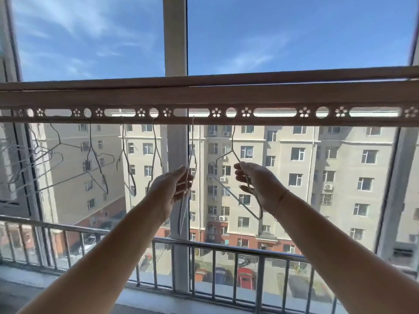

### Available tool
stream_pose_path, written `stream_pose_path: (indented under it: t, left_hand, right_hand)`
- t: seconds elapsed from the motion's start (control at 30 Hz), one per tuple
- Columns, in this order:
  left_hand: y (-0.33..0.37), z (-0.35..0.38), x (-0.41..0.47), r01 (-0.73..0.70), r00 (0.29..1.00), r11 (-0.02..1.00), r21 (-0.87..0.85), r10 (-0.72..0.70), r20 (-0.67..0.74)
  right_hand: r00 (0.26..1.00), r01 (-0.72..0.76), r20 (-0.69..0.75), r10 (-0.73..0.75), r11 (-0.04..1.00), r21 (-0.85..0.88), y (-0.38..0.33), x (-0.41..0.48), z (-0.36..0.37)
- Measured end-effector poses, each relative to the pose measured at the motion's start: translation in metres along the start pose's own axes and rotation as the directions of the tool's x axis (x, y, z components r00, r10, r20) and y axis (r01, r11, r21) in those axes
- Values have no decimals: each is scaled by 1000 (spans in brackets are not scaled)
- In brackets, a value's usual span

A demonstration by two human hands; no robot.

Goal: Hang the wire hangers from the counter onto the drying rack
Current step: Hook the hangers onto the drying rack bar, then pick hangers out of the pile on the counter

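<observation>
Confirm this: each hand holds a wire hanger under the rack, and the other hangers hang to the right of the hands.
Wrong side: in the head view the other hangers hang to the left of the left hand and right hand.

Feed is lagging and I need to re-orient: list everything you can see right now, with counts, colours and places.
Drying rack: one, pale, across the window.
Hung hangers: at least five, grey wire, rack's left part; far-left ones tangled.
Centre hanger: one, grey, hook up at rack.
Right hanger: one, grey, hangs from rack.
Railing: one, grey, below.
Cars: several, one red, street.
Left hand: grips centre hanger.
Right hand: holds right hanger.
</observation>
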State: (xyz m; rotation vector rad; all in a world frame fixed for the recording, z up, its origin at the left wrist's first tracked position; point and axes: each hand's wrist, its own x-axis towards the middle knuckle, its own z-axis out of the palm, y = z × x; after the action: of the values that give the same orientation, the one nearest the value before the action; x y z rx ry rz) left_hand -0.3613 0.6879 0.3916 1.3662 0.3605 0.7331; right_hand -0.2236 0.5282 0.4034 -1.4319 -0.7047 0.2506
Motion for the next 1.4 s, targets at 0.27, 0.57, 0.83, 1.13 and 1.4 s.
stream_pose_path:
  t: [0.27, 0.57, 0.83, 1.13, 1.4]
  left_hand:
    - [-47, -19, -38, 69, 997, 998, -5, -69, -24]
    - [-132, 44, -95, 232, 947, 963, 140, -256, 192]
    - [-184, 181, -134, 142, 827, 937, 320, -290, 481]
    - [-242, 362, -216, 68, 596, 938, 339, -311, 741]
    - [-314, 504, -300, 103, 438, 914, 392, -395, 807]
  right_hand:
    - [988, -61, -140, 64, 998, 27, 50, -29, -32]
    - [980, -56, -196, 31, 990, -126, 109, -109, -103]
    - [935, -91, -354, 32, 984, -152, 141, -193, -226]
    - [759, -266, -643, 105, 951, -159, 159, -311, -404]
    - [521, -440, -833, 185, 895, -76, 192, -448, -541]
